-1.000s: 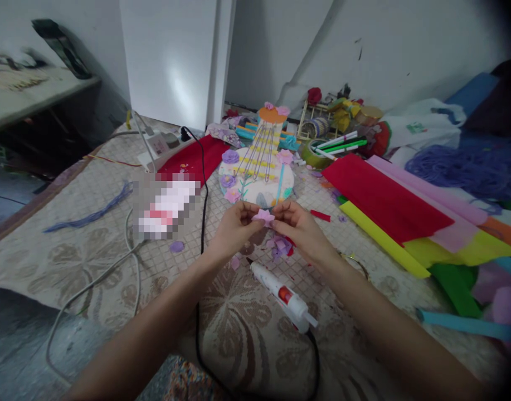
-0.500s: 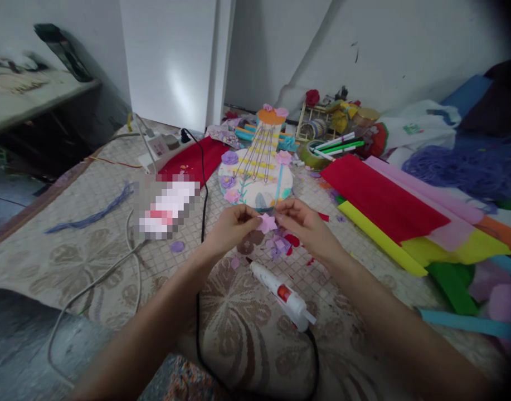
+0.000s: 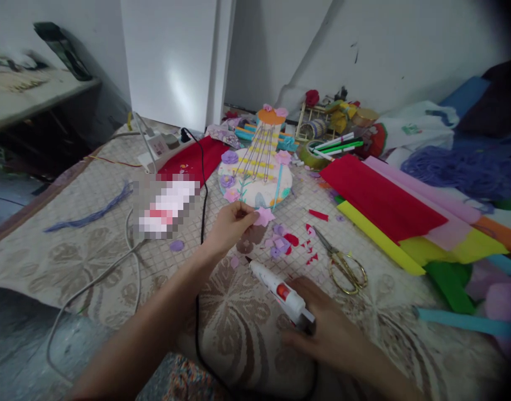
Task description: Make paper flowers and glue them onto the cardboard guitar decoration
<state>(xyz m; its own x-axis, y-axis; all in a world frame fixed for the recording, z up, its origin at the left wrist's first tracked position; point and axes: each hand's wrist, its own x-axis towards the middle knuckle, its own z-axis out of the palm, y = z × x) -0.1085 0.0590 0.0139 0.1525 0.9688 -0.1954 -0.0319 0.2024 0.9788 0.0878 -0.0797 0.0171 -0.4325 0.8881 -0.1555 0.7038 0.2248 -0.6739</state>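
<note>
Between thumb and fingers, my left hand point(image 3: 234, 223) pinches a pink felt flower point(image 3: 264, 216) by its left edge. The flower is held just in front of a felt-decorated guitar shape point(image 3: 255, 178) with wire strings and small flowers. My right hand point(image 3: 322, 320) is at the rear of a white hot glue gun point(image 3: 278, 287) lying on the cloth. Its thumb and fingers are apart on either side of the gun; a firm hold cannot be seen. Gold-handled scissors point(image 3: 342, 262) lie right of the gun. Purple felt petals point(image 3: 277, 243) and red scraps lie near the flower.
Felt sheets point(image 3: 389, 200) in red, pink and yellow lie at the right. A black cord point(image 3: 204, 206) crosses the patterned tablecloth point(image 3: 100, 267). At the left are a power strip point(image 3: 165, 146) and purple yarn point(image 3: 96, 211). A marker holder point(image 3: 316, 156) stands behind.
My right hand has left the pink flower and moved down toward me to the glue gun, uncovering the scissors. My left hand still holds the flower in nearly the same place.
</note>
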